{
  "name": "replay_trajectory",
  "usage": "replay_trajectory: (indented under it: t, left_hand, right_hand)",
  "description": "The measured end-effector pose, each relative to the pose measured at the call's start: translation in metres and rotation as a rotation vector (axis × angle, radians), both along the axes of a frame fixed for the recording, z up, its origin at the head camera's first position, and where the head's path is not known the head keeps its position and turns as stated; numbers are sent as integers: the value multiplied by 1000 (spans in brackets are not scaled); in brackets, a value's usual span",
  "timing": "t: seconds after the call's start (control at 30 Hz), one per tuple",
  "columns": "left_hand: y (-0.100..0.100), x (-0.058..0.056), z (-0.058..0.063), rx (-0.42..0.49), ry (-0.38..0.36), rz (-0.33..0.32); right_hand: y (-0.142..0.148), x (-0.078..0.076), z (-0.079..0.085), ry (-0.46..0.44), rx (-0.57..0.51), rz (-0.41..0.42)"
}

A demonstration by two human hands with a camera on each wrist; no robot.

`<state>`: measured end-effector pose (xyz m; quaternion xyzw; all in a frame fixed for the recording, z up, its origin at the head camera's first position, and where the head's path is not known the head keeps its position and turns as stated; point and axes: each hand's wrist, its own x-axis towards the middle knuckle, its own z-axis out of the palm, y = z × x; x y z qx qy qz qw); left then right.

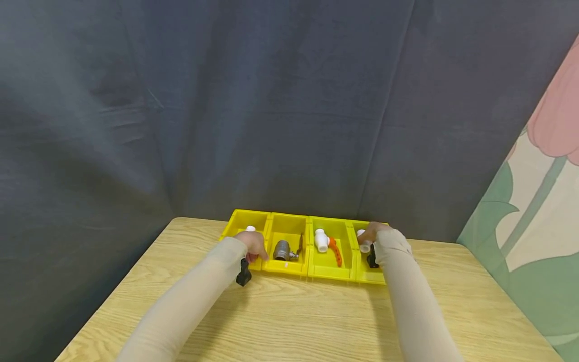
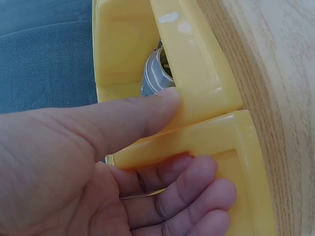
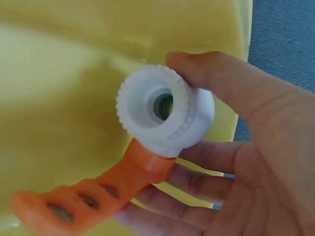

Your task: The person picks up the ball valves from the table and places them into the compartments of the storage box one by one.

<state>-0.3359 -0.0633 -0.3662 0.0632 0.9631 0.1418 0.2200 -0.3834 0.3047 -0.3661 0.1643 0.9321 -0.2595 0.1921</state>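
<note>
My left hand (image 1: pixel 255 245) is over the wall between the two leftmost yellow bins. In the left wrist view its thumb (image 2: pixel 165 103) lies against the second bin's front wall, and the loosely bent fingers hang by the first bin with nothing seen between them. A grey metal valve (image 1: pixel 282 250) sits in the second bin. On the right, my right hand (image 1: pixel 373 232) holds a white plastic ball valve (image 3: pixel 157 105) with an orange handle (image 3: pixel 88 196). The thumb presses its white body from one side while the fingers lie along the other, inside the rightmost bin.
The yellow bins (image 1: pixel 308 274) stand side by side on a wooden table (image 1: pixel 307 317), before a dark curtain (image 1: pixel 280 110). Another white valve (image 1: pixel 321 240) with an orange handle lies in the third bin. A white piece (image 1: pixel 251 229) shows in the leftmost bin.
</note>
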Motion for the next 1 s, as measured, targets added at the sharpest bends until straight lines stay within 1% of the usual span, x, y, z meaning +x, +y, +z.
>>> replay_trajectory:
  t: [0.07, 0.3, 0.37, 0.5, 0.6, 0.77, 0.83, 0.9, 1.0]
  left_hand:
    - [-1, -1, -1, 4, 0, 3]
    - [-2, -1, -1, 15, -4, 7]
    - [-1, 0, 0, 11, -3, 9]
    - [0, 3, 1, 5, 4, 7]
    - [0, 3, 1, 2, 1, 5]
    - [0, 1, -1, 4, -9, 14]
    - [0, 1, -1, 6, -12, 21]
    - [0, 2, -1, 8, -11, 24]
    - [1, 2, 0, 10, -8, 27]
  right_hand:
    - [0, 0, -2, 8, -6, 3]
    - [0, 1, -8, 21, -105, 12]
    - [2, 1, -11, 26, -103, 28]
    - [5, -4, -19, 50, -97, 93]
    - [6, -6, -22, 59, -102, 95]
    - [2, -5, -21, 75, -34, 146]
    - [1, -6, -21, 100, 30, 186]
    - [-1, -6, -21, 106, 59, 194]
    - [-2, -7, -22, 139, 116, 220]
